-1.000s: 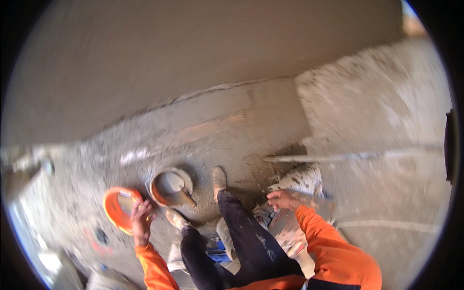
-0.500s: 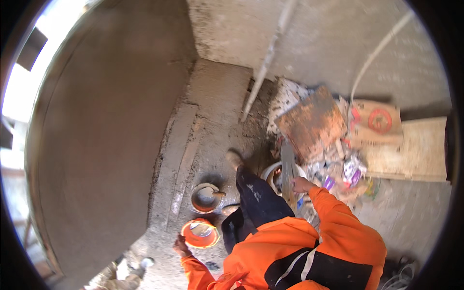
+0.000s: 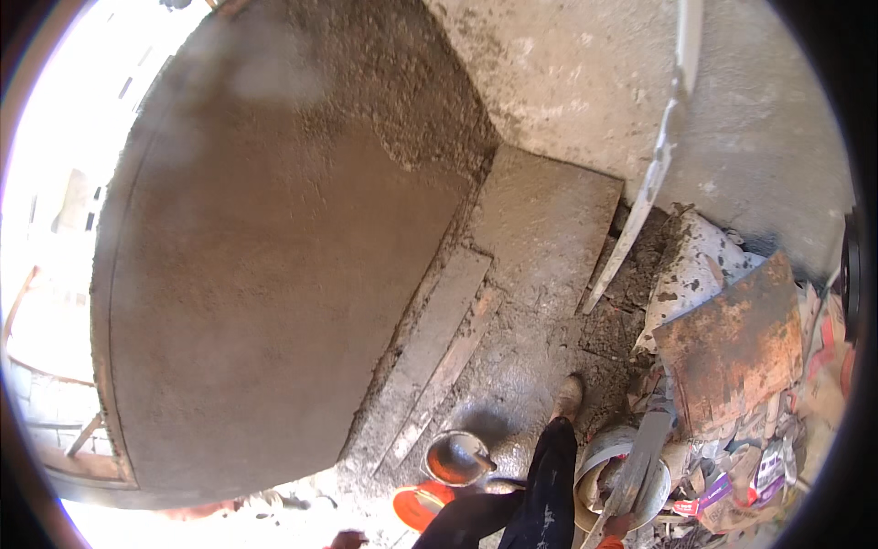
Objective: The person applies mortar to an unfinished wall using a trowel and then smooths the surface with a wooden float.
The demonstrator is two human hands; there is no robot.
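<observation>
My right hand (image 3: 617, 524) at the lower edge is closed around a long grey board (image 3: 642, 457) coated with mortar, which slants across the mouth of a white bucket (image 3: 585, 523). Part of the bucket's contents is hidden beneath the board. My left hand (image 3: 347, 540) shows only partly at the lower edge, dark and small, so its fingers cannot be made out. Nearest to it stands an orange bucket (image 3: 410, 506), apart from the hand. Beside that bucket sits a round mortar-stained bowl (image 3: 448, 450) with a handle-like piece over its rim.
A freshly plastered wall (image 3: 274, 302) fills the left, rough at its upper end. Boards (image 3: 439, 316) lie along its foot. A white pipe (image 3: 654, 174) leans at the right wall. A rusty sheet (image 3: 732, 343) rests on rubble and torn bags (image 3: 768, 471). My boot (image 3: 569, 395) stands on wet floor.
The view has swung toward the left wall, so the buckets and my hands appear lower in the picture. My right hand still grips the board. My left hand has moved away from the orange bucket.
</observation>
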